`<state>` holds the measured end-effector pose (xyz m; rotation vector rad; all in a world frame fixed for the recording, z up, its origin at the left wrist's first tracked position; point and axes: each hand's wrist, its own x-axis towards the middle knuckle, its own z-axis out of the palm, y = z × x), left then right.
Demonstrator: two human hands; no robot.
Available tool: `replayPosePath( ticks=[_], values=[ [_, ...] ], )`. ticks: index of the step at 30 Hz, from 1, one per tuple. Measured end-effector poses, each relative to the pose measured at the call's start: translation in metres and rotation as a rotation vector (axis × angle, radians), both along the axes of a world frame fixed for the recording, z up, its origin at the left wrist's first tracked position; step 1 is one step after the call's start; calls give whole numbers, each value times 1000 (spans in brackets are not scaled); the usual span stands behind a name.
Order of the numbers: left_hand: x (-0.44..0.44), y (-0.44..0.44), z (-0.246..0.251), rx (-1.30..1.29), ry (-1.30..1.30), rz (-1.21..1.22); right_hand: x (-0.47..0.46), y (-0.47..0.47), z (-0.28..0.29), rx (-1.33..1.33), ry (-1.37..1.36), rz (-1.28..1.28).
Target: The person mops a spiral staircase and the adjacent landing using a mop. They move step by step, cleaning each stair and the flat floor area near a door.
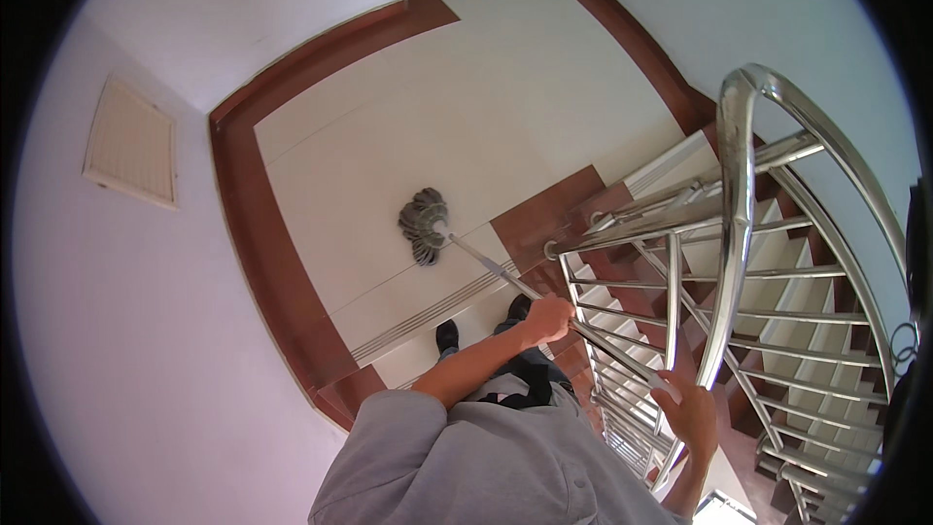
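A string mop with a grey and dark looped head (424, 224) rests on the pale tiled landing (466, 117). Its metal handle (487, 262) slants down to the right, towards my body. My left hand (548, 319) is wrapped around the middle of that handle. At the upper end, beside the stair railing, my right hand (685, 408) grips the handle's light-coloured tip, with the thumb raised along it. Both my shoes (447, 335) stand on the step just below the landing's grooved edge.
A polished metal railing (736, 219) curves close on the right, around stairs (787, 255) with dark red borders. Dark red trim (248, 182) rings the landing along the walls. On the left wall is a louvred vent cover (135, 142). A wall corner (401, 0) juts in at the top.
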<state>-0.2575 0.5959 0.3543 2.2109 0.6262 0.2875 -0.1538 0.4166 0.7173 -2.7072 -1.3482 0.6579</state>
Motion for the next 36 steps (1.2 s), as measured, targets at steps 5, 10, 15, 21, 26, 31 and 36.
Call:
replayPosePath(
  ticks=[5,10,15,21,26,31,36],
  values=[
    [51,-25,20,-97,-6,-264,-12,-44,17,-25,2,-143],
    [86,-44,28,-80,-101,-486,-33,-71,19,-61,40,-368],
    [97,-49,15,-105,-130,-407,-50,-75,5,28,47,-331],
    [66,-25,7,-103,-140,-334,-43,-70,-3,94,149,-330],
    [12,7,-3,-75,-29,-109,-32,-39,-17,98,261,-170],
    [-44,36,-20,54,-97,101,-38,5,-31,88,287,52],
    [-99,53,-22,30,-37,324,-50,46,-43,41,415,65]
  ],
)
